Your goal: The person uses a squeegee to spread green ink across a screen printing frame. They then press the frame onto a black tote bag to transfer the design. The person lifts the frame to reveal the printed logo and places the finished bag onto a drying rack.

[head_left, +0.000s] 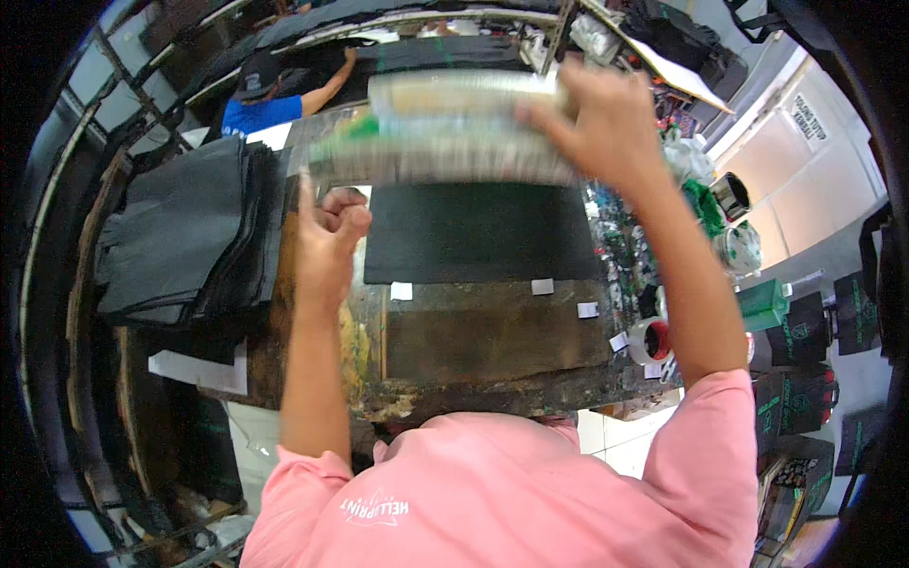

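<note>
A blurred screen-printing frame (436,159) with green smears on it is tilted up above the far part of the work table (483,346). My right hand (611,123) is closed round its right end. Near the frame's left end is my left hand (331,222), its index finger stretched up and the other fingers loosely curled. Nothing shows in that hand, and I cannot tell whether the fingertip touches the frame. Under the frame lies a flat black fabric piece (478,232), its far edge hidden. Small white tabs (401,292) sit along its near edge.
To the left rises a stack of black fabric pieces (180,227). Along the right edge stand an open tin (731,196), a green bottle (763,303) and a tape roll (650,341). A person in a blue shirt (260,114) reaches over another table at the far left.
</note>
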Demonstrator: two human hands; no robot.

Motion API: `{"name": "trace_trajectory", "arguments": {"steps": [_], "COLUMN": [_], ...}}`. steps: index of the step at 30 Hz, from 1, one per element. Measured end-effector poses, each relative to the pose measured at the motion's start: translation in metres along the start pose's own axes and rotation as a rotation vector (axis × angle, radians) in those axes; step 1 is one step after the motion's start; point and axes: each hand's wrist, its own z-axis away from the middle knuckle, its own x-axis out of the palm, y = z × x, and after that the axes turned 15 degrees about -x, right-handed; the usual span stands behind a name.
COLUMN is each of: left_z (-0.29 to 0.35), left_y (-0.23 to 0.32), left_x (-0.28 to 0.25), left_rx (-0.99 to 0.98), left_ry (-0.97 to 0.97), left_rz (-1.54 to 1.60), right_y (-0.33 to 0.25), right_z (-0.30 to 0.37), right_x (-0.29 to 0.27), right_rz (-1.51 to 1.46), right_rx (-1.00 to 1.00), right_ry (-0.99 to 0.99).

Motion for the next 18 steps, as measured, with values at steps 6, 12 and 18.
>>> {"name": "trace_trajectory", "arguments": {"steps": [6,12,18], "left_z": [0.05,0.072,0.073], "left_y": [-0.08,-0.144,-0.15], "left_x": [-0.034,-0.069,-0.077], "left_rx": [-0.177,0.1,0.112], "left_ry": [0.201,0.308,0.31], "left_rz": [-0.558,-1.085,-1.179], "right_y": [-0.036,-0.055,-0.081], "right_z": [0.089,0.115,0.122], "right_x": [0.073,0.091,0.114], "right_rz": [-0.23,-0.388,-0.294], "right_rx": [-0.041,0.026,-0.01], "right_ry": [-0.389,-0.453,-0.388]}}
